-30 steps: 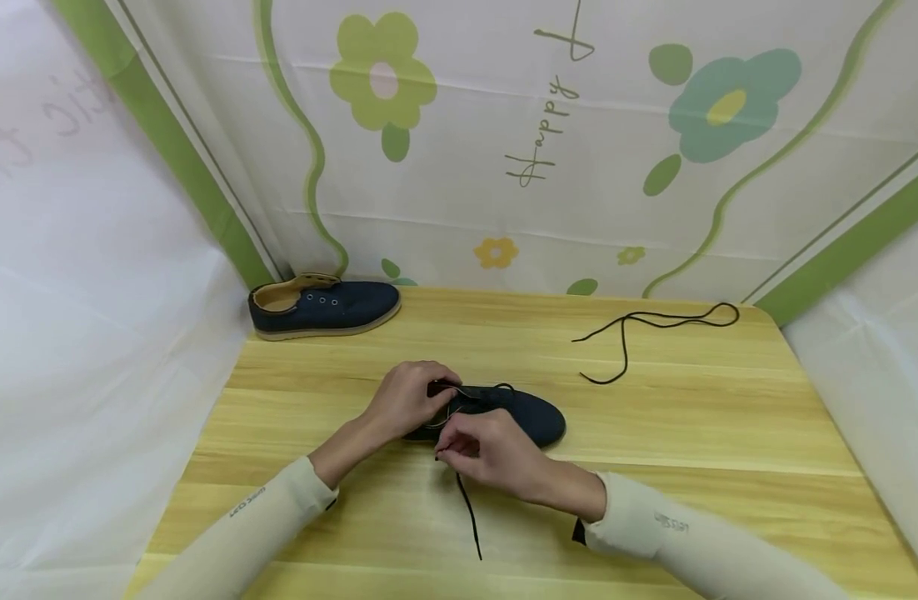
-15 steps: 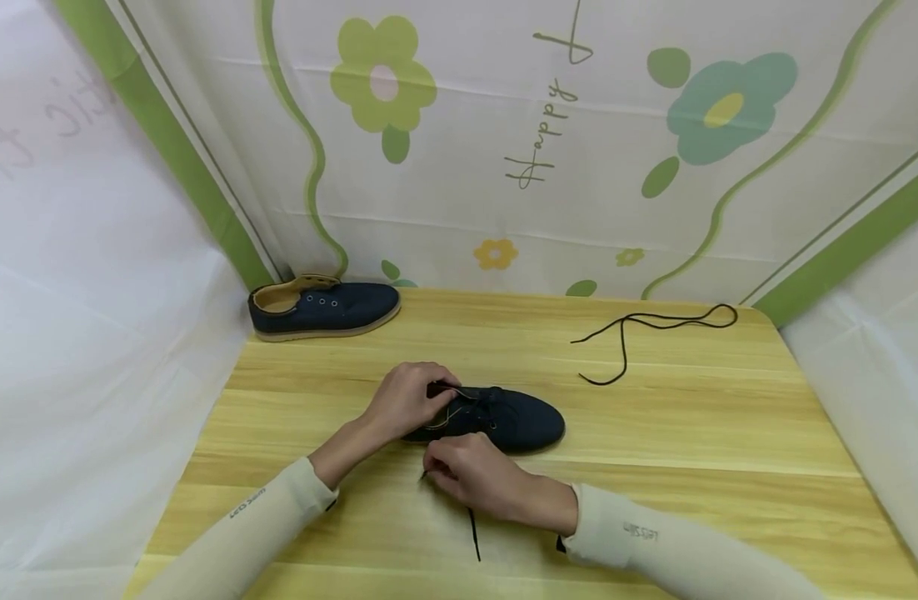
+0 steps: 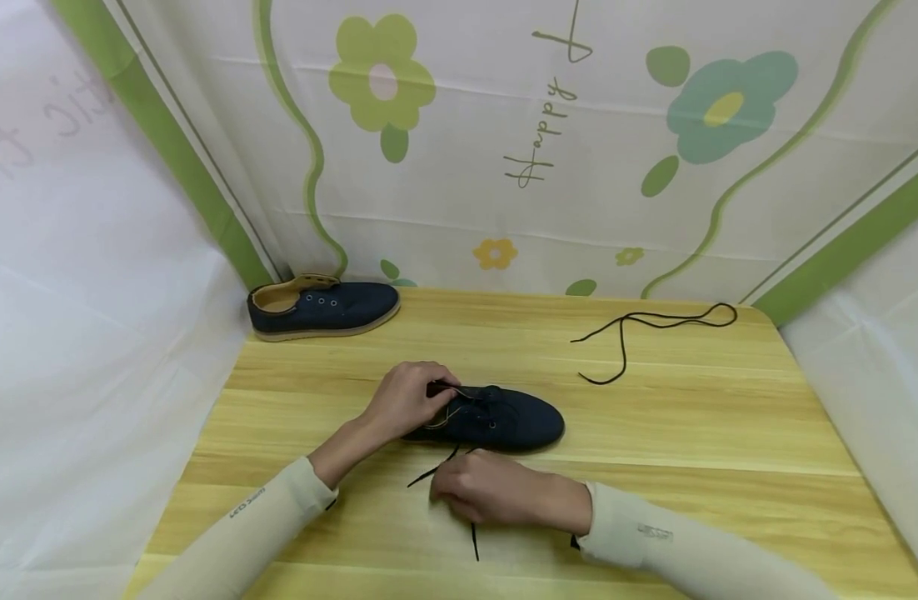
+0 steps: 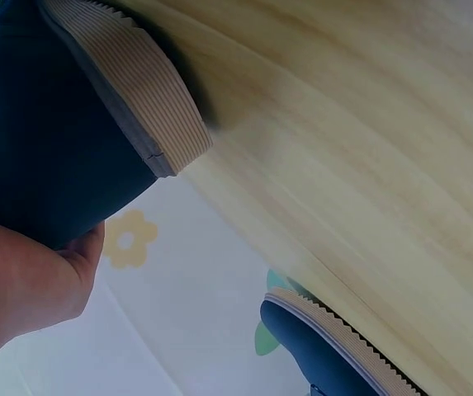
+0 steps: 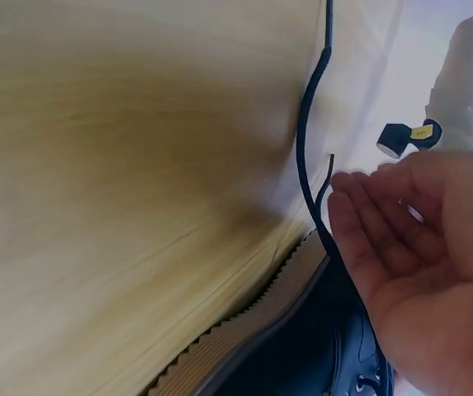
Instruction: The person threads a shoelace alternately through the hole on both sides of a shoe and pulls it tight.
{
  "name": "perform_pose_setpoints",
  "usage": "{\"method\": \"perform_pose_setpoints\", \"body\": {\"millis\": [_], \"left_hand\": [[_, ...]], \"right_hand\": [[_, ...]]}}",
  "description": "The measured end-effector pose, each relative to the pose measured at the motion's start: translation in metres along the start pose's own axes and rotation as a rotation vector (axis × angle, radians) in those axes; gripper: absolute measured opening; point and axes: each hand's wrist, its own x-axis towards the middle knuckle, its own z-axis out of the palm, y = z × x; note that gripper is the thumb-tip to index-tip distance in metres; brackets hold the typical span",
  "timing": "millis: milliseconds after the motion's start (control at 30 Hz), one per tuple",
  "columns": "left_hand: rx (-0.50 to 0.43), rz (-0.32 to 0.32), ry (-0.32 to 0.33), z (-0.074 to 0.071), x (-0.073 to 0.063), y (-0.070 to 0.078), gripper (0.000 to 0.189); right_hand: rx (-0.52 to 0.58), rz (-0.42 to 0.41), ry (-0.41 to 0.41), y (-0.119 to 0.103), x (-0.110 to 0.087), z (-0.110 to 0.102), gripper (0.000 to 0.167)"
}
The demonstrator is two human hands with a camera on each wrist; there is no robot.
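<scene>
A dark navy lace-up shoe [image 3: 530, 417] stands at the middle of the table, toe to the right. My left hand [image 3: 406, 400] grips its collar near the heel; in the left wrist view the heel [image 4: 54, 140] shows above the hand [image 4: 34, 280]. Just in front of the shoe is my right hand [image 3: 496, 492], over the black shoelace [image 3: 423, 477]. From the right wrist, the fingers [image 5: 360, 223] look loosely bent beside the lace [image 5: 302, 140], with no pinch on it visible. One lace end sticks out left of the hand, another below it.
A second navy shoe [image 3: 339, 307] with bare eyelets stands at the back left, toe right. A loose black lace [image 3: 624, 350] lies looped at the back right of the wooden table [image 3: 691, 517]. A printed white curtain [image 3: 459, 167] closes off the back.
My right hand has moved off the shoe toward the front of the table, drawing the lace, which now appears released. The laced eyelets have come into view. My left hand has stayed put.
</scene>
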Motion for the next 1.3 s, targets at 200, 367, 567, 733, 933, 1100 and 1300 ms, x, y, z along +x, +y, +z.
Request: {"method": "perform_pose_setpoints", "body": {"millis": [200, 367, 567, 733, 933, 1100, 1300], "left_hand": [[0.003, -0.016, -0.014, 0.0, 0.001, 0.0, 0.009], [0.002, -0.025, -0.022, -0.001, 0.001, 0.001, 0.009], [0.018, -0.008, -0.027, -0.001, 0.001, 0.002, 0.01], [0.049, 0.014, -0.021, 0.0, 0.002, 0.002, 0.01], [0.061, 0.032, -0.013, 0.0, 0.003, 0.004, 0.01], [0.063, 0.033, -0.009, 0.0, 0.003, 0.005, 0.01], [0.061, 0.042, -0.005, -0.001, 0.003, 0.006, 0.01]], "right_hand": [[-0.109, -0.101, -0.113, 0.0, -0.011, 0.0, 0.022], [-0.2, -0.149, -0.135, 0.0, -0.014, 0.001, 0.024], [-0.325, -0.199, -0.108, 0.0, -0.013, 0.003, 0.015], [-0.302, -0.227, -0.099, 0.001, -0.013, 0.005, 0.016], [-0.212, -0.247, -0.141, 0.003, -0.018, 0.001, 0.024], [-0.207, -0.244, -0.13, 0.004, -0.02, 0.004, 0.02], [-0.231, -0.228, -0.11, 0.005, -0.02, 0.009, 0.014]]}}
